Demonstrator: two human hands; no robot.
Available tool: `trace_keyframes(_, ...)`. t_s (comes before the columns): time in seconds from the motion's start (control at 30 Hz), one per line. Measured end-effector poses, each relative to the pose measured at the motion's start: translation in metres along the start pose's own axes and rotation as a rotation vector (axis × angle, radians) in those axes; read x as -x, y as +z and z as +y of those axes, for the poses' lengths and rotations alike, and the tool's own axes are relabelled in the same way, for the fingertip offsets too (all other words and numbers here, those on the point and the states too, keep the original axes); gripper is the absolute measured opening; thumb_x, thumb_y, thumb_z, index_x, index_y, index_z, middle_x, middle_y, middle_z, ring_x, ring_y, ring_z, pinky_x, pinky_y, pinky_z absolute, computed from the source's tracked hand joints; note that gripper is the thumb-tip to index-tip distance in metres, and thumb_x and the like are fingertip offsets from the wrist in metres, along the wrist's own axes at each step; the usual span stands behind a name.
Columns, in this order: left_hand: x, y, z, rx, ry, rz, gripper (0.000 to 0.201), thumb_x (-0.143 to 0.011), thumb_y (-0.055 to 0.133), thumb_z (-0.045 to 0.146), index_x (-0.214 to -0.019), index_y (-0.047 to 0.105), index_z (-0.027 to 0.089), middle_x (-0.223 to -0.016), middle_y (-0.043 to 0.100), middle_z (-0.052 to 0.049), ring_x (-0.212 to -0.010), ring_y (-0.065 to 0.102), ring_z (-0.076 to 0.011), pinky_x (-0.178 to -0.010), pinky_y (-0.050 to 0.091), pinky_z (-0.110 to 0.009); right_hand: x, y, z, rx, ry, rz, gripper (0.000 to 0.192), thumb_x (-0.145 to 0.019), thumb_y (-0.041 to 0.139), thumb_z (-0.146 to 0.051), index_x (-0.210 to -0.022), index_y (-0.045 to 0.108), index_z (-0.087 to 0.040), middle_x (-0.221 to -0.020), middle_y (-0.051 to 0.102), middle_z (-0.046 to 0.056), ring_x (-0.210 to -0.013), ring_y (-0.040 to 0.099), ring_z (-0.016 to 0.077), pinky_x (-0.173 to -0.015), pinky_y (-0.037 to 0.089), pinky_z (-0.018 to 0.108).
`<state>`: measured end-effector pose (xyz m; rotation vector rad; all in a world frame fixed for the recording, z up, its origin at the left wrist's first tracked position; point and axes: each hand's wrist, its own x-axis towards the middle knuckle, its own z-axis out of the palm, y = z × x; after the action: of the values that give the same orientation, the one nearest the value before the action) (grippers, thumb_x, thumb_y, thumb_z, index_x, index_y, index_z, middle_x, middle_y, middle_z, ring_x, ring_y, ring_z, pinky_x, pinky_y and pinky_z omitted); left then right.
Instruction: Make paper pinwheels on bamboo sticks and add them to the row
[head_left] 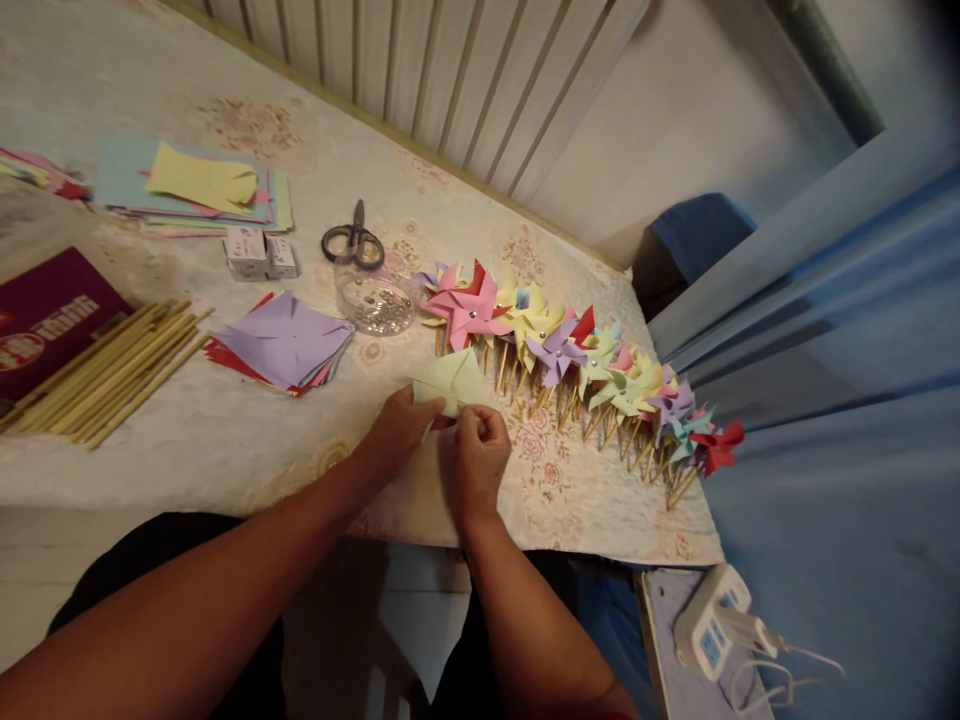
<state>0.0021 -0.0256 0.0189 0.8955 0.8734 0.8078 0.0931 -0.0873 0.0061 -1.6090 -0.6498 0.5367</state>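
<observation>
I see L hand (401, 430) & R hand (481, 455) close tog., both pinching a pale-green slit paper square (455, 376), nr clear round plastic tub (381, 318).

a blue curtain (847, 490) hangs beside a pale wall (637, 120) and slatted panel (450, 75).

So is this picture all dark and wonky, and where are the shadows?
In the head view, the light is dim and yellowish, with a soft shadow on the tablecloth beside the right hand; in the head view, the clear tub glints and the pale green paper shows up light; in the head view, the top right corner fades to black.
</observation>
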Motion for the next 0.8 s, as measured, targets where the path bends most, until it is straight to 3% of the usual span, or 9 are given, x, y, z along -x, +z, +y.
trace_keyframes(0.07, -0.005, -0.002, -0.004, 0.079, -0.025, 0.014, 0.011, -0.068, 0.066, 0.022, -0.078, 0.065, 0.017, -0.067, 0.065, 0.000, -0.072, 0.065, -0.0188, -0.067, 0.053, -0.028, -0.012, -0.011, -0.002, 0.034, -0.063, 0.118, 0.019, -0.078, 0.065, -0.037, -0.085, 0.065, -0.019, -0.065, 0.054, -0.007, -0.057, 0.044, 0.0098, -0.056, 0.037, 0.022)
trace_keyframes(0.13, -0.008, -0.003, -0.006, 0.108, -0.044, -0.008, 0.022, -0.067, 0.069, 0.023, -0.087, 0.067, 0.015, -0.079, 0.072, -0.003, -0.076, 0.068, -0.0194, -0.074, 0.057, -0.032, -0.025, -0.023, -0.004, 0.017, -0.082, 0.117, 0.024, -0.079, 0.066, -0.040, -0.088, 0.066, -0.018, -0.067, 0.054, -0.006, -0.060, 0.045, 0.0101, -0.058, 0.038, 0.022)
trace_keyframes(0.2, -0.008, -0.004, -0.005, 0.089, -0.072, -0.053, 0.026, -0.065, 0.071, 0.022, -0.089, 0.068, 0.013, -0.082, 0.074, -0.005, -0.076, 0.070, -0.0193, -0.076, 0.058, -0.033, -0.037, -0.033, -0.005, -0.025, -0.055, -0.024, 0.026, -0.077, 0.069, -0.042, -0.085, 0.068, -0.018, -0.069, 0.058, -0.005, -0.062, 0.048, 0.0104, -0.060, 0.040, 0.023)
trace_keyframes(0.33, -0.005, -0.004, 0.003, 0.016, -0.136, -0.112, 0.021, -0.064, 0.068, 0.016, -0.085, 0.068, 0.013, -0.074, 0.072, -0.002, -0.070, 0.069, -0.0174, -0.070, 0.057, -0.031, -0.043, -0.039, -0.003, -0.219, 0.165, -0.354, 0.030, -0.070, 0.075, -0.046, -0.080, 0.069, -0.018, -0.068, 0.065, -0.002, -0.059, 0.055, 0.0123, -0.059, 0.046, 0.025)
trace_keyframes(0.43, -0.003, -0.003, 0.005, -0.008, -0.137, -0.146, 0.016, -0.065, 0.067, 0.014, -0.082, 0.067, 0.015, -0.070, 0.070, -0.001, -0.069, 0.068, -0.0177, -0.070, 0.057, -0.030, -0.040, -0.035, -0.003, -0.355, 0.290, -0.459, 0.035, -0.063, 0.080, -0.043, -0.085, 0.071, -0.018, -0.071, 0.071, 0.000, -0.061, 0.062, 0.0161, -0.060, 0.052, 0.029)
trace_keyframes(0.8, -0.006, -0.007, -0.004, -0.069, -0.093, -0.291, 0.014, -0.062, 0.067, 0.017, -0.076, 0.068, 0.017, -0.071, 0.071, -0.002, -0.066, 0.067, -0.0185, -0.066, 0.056, -0.031, -0.041, -0.037, 0.001, -0.331, 0.356, -0.476, 0.039, -0.053, 0.089, -0.035, -0.083, 0.074, -0.016, -0.075, 0.077, 0.002, -0.058, 0.067, 0.0162, -0.059, 0.056, 0.029)
